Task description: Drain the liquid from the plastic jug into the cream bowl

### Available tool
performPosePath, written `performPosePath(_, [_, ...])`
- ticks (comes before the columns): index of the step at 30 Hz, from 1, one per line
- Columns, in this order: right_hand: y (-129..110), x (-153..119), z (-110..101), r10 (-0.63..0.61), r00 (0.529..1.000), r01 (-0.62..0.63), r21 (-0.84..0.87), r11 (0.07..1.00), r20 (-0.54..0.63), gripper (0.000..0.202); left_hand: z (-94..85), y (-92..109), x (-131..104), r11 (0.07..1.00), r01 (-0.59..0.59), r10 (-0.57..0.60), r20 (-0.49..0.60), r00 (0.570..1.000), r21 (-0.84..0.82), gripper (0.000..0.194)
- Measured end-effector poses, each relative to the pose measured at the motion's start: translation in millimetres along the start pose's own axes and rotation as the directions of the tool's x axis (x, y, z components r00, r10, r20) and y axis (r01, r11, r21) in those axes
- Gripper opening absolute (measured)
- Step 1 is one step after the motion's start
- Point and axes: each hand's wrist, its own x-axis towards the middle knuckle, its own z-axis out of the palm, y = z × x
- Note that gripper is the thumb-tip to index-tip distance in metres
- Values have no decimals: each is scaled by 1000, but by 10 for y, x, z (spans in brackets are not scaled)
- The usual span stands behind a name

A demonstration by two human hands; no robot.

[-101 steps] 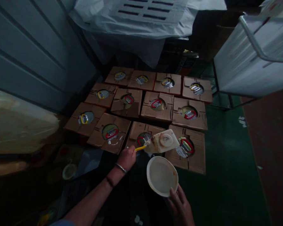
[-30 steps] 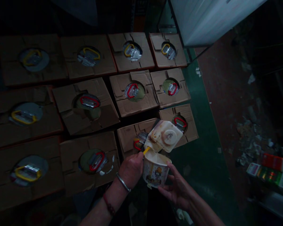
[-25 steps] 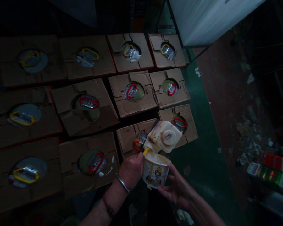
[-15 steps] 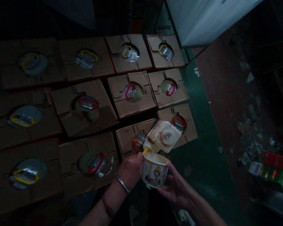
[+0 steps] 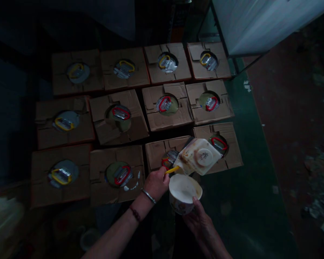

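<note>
My left hand (image 5: 157, 183) is closed around a thin yellow stick (image 5: 173, 169), whose far end meets a stained white plastic tray (image 5: 198, 156). I cannot tell whether the tray is held with the stick or rests on the boxes beneath it. My right hand (image 5: 198, 219) grips a printed paper cup (image 5: 185, 194) by its right side, thumb at the rim. The cup leans so that its pale inside shows, with some stain near the rim. A silver bangle and a dark bead bracelet are on my left wrist.
Several cardboard boxes (image 5: 118, 140) stand in rows, each with a round cut-out showing a can lid with a red or yellow handle. White smears (image 5: 132, 186) mark one box. A pale-covered stand (image 5: 248, 25) is at upper right, beside green flooring (image 5: 248, 190). Litter (image 5: 321, 162) lies at right.
The view has shifted, so the boxes appear further right. The cup has tipped and now shows more of its inside. Both hands keep their holds.
</note>
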Motion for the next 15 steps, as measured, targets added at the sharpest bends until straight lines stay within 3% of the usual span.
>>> performPosePath(8, [65,69,-242,-131,989,136,-89,987,66,78,157,-28,82,982,109,-125,-97,987,-154,15])
performPosePath(12, [22,293,-580,-128,991,130,-132,983,25,90,206,23,107,962,141,-178,-143,974,-235,19])
performPosePath(15, [-69,449,-881,-135,988,151,-300,942,74,99,234,72,65,938,167,-229,-182,956,-303,22])
